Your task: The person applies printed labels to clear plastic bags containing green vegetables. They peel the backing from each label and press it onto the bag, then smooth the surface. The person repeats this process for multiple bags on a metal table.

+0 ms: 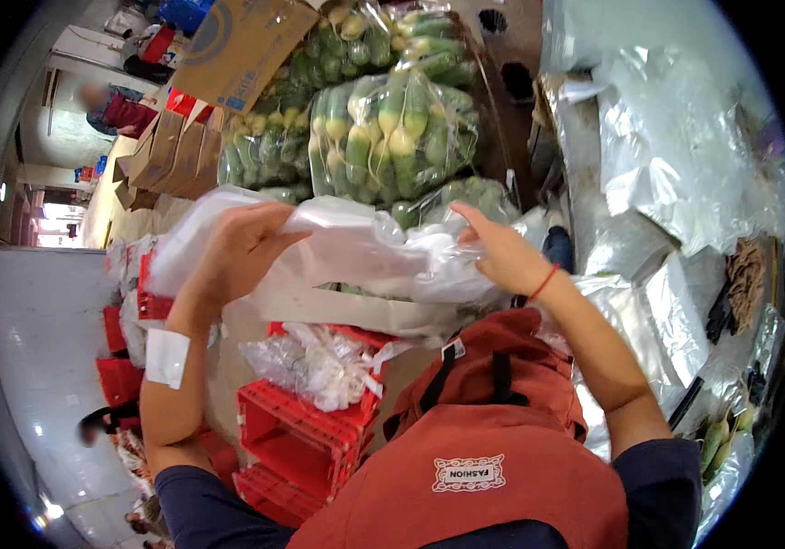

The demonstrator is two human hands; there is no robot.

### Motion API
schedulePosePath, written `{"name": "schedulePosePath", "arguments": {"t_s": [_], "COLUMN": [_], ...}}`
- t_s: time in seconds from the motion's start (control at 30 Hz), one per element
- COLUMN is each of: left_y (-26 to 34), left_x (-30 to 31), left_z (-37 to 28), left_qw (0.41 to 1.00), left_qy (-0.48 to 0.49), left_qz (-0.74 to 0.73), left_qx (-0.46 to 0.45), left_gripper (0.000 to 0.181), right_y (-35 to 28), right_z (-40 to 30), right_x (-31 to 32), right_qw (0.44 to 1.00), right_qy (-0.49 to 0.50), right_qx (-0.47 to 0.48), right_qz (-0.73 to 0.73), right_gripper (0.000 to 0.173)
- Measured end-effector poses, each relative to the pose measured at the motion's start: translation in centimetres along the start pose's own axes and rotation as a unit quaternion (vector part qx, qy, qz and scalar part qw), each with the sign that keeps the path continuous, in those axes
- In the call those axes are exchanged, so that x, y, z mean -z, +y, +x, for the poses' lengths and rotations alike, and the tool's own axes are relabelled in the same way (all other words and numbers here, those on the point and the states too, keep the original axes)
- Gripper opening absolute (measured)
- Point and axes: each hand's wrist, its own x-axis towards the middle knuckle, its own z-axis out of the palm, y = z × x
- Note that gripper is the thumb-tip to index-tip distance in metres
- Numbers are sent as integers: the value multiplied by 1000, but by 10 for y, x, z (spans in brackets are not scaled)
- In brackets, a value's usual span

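Note:
A thin translucent plastic bag or sheet [358, 240] stretches between my hands at mid-picture. My left hand [245, 243], at its left part, pinches the film between thumb and fingers. At the right end is my right hand [502, 254], with the index finger raised and film against the other fingers; whether it grips the film I cannot tell. Just beyond the sheet, a clear bag of green-and-pale radishes [392, 137] lies on more bagged radishes [265, 147]. A white strip of material [365, 309] hangs below the film, nearer my body.
Red plastic crates [296, 425] stand at lower left, with crumpled plastic bags [317, 364] on top. Cardboard boxes [248, 48] are at upper left. Clear film [674, 151] covers the surface at right, near a brown cloth [746, 281]. People [118, 113] are in the distance at left.

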Motion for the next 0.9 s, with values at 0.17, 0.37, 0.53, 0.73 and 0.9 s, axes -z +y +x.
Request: {"name": "schedulePosePath", "arguments": {"t_s": [0.17,0.37,0.53,0.73,0.9], "left_y": [35,67,53,40,4], "left_x": [20,43,36,6,-14], "left_z": [-24,-65,-111,-155,-195], "left_qw": [991,993,996,951,875], "left_qy": [-108,-57,36,176,337], "left_qz": [39,48,77,-42,-106], "left_qx": [-72,-87,-9,250,331], "left_gripper": [16,24,13,18,18], "right_y": [-5,-46,-55,-71,-41], "right_z": [-6,-5,-10,-16,38], "right_x": [1,-53,-18,31,109], "right_qw": [936,908,892,896,845], "right_qy": [29,-182,-232,-140,31], "right_qx": [273,375,388,416,254], "right_qz": [-221,48,-5,-69,-469], "right_gripper": [87,57,23,21,23]}}
